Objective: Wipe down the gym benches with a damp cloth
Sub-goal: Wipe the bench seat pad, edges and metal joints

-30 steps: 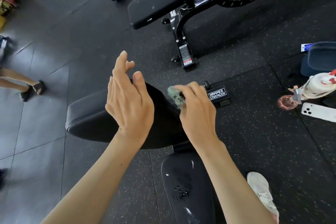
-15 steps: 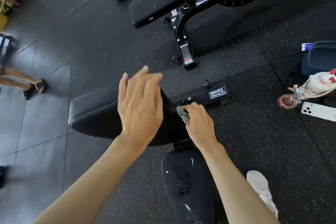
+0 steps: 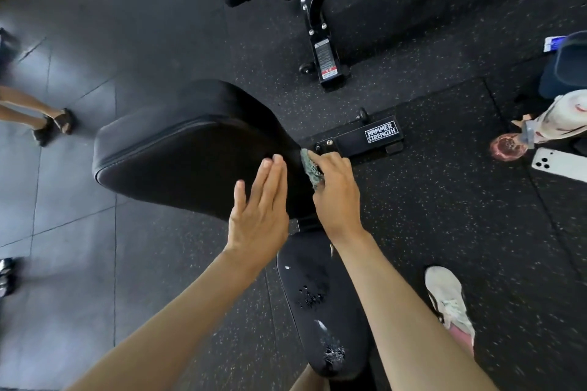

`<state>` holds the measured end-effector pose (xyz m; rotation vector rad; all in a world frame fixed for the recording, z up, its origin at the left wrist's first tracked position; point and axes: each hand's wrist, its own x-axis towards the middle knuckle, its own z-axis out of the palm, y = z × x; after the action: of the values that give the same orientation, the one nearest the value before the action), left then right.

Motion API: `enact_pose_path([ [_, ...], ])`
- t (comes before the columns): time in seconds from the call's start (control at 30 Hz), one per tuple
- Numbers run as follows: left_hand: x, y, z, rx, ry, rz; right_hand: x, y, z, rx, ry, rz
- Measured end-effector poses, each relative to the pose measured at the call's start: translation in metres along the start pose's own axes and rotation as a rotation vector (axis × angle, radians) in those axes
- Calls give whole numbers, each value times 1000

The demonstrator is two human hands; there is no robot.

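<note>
Wiping the right edge of the bench (image 3: 190, 149) backrest, seen from above. On the near face of the bench, your left hand (image 3: 259, 216) lies with its fingers (image 3: 270, 181) straight and together, thumb apart, holding nothing. It appears to rest flat on the pad, probably to steady it against the push of the wipe, though contact is not certain from this angle. At the bench's right edge, your right hand (image 3: 336, 197) has its fingers curled round a bunched green cloth (image 3: 310, 168), pressing it to the upholstery where the pad narrows. Bunching likely concentrates pressure along that edge. Right of the bench, the labelled base bar (image 3: 365, 138) sits on the floor; farther right lies a white phone (image 3: 559, 165).
</note>
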<state>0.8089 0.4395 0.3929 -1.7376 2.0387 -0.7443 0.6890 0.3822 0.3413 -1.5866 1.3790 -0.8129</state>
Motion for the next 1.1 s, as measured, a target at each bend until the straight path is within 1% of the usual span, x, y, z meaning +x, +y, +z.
enact_pose_path([
  [0.1,-3,-6,1,-3,-6,8,5,21,-3,-158,-93,36],
  [0.17,-4,-8,1,-4,-11,21,13,30,-9,-257,-140,116],
  [0.2,-4,-7,2,1,-12,25,15,31,-12,-228,-114,167],
  [0.27,-3,-5,1,8,-9,22,17,20,-18,-10,7,215],
  [0.33,-2,0,-1,-15,10,1,16,-1,-23,210,120,140],
  [0.37,-1,3,-4,-47,45,-25,17,-11,-25,264,154,85],
  [0.43,5,7,-14,-128,150,-121,19,-26,-26,277,166,-25],
  [0.5,19,6,-28,-182,246,-252,14,-32,-22,220,85,-112],
  [0.57,36,4,-44,-201,301,-399,7,-24,-22,132,-10,-113],
  [0.63,53,2,-60,-219,309,-541,5,-14,-28,16,-106,-112],
  [0.67,61,1,-67,-225,279,-595,9,-12,-33,-39,-168,-119],
  [0.7,68,0,-72,-219,228,-631,17,-10,-37,-119,-235,-131],
  [0.77,75,-1,-76,-180,158,-650,36,-9,-43,-388,-400,-144],
  [0.8,77,-1,-74,-154,167,-643,43,-6,-46,-510,-469,-123],
  [0.83,79,-1,-71,-131,188,-635,49,-2,-50,-567,-492,-71],
  [0.87,80,-1,-68,-115,209,-637,52,0,-54,-558,-477,-8],
  [0.9,81,-1,-66,-100,229,-647,54,1,-58,-494,-431,47],
  [0.97,81,-1,-62,-81,268,-653,51,-6,-58,-264,-270,68],
  [1.03,79,-4,-58,-84,296,-626,48,-25,-50,-26,-134,-8],
  [1.1,75,-11,-53,-83,325,-590,45,-45,-38,113,-35,-129],
])
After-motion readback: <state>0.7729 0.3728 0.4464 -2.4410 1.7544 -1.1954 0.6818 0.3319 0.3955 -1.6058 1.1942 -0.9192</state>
